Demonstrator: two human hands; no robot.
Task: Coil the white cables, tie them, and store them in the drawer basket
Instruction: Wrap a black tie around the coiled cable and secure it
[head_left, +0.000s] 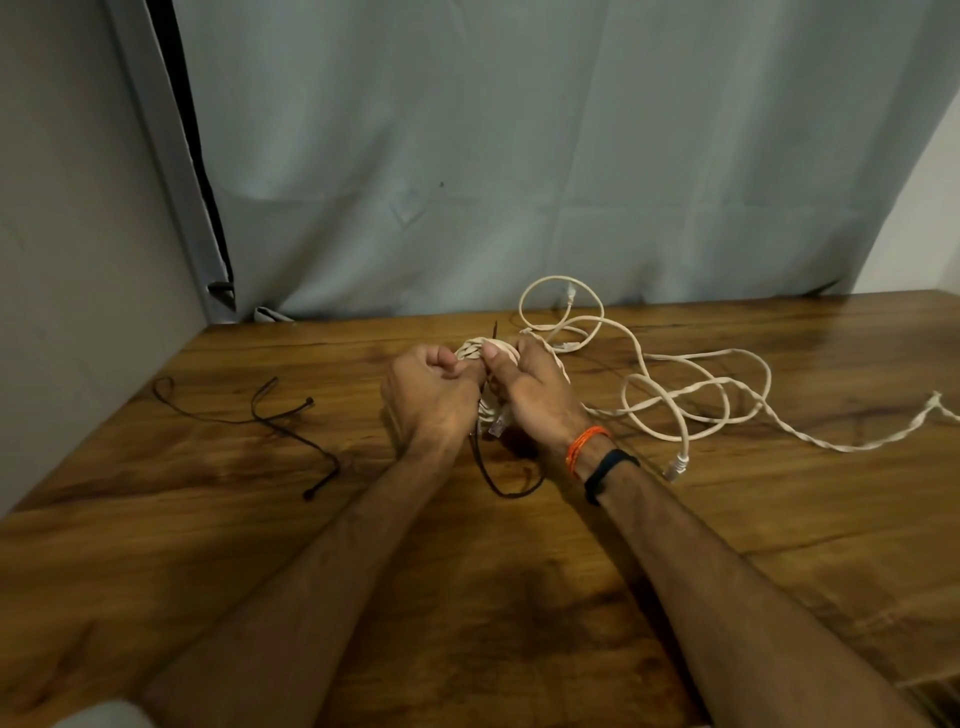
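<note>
Both hands meet over the middle of the wooden table. Between them is a coiled white cable, with its clear plug hanging below. My left hand and my right hand curl round the coil, thumbs pressed near its top. A thin dark tie string runs up through the coil, one end sticking out above and a loop trailing on the table below my wrists. A second white cable lies loose and tangled to the right, its plug near my right forearm.
Two more dark strings lie on the table to the left. A grey-blue curtain hangs behind the table's far edge, and a wall closes the left side. A white object shows at the bottom left corner.
</note>
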